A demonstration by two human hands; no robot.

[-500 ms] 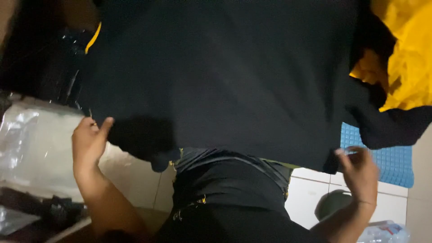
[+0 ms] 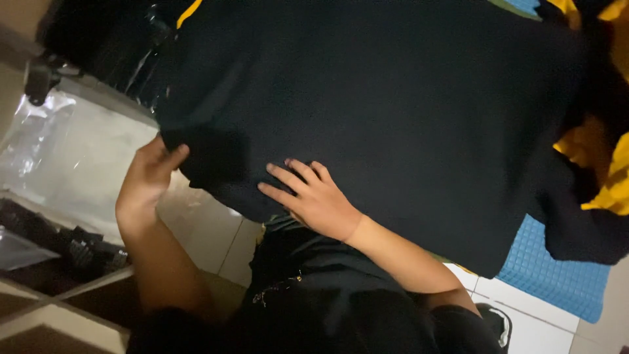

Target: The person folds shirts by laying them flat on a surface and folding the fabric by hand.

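Note:
A large black garment (image 2: pixel 393 111) with a yellow trim lies spread out in front of me and fills most of the view. My left hand (image 2: pixel 149 177) pinches its lower left edge between thumb and fingers. My right hand (image 2: pixel 311 196) rests flat on the cloth near that same corner, fingers spread and pointing left. My lap in dark clothing (image 2: pixel 314 288) lies just under the garment's near edge.
Yellow fabric (image 2: pixel 612 183) lies bunched at the right edge. A blue textured mat (image 2: pixel 557 275) sits on the white tiled floor (image 2: pixel 216 236) at lower right. Clear plastic wrapping (image 2: pixel 72 157) covers a pale surface at left, with dark items (image 2: pixel 59 249) in a box below it.
My right hand has left the garment's right lower edge and moved left, now lying flat on the cloth near my left hand. The view has tilted and shifted.

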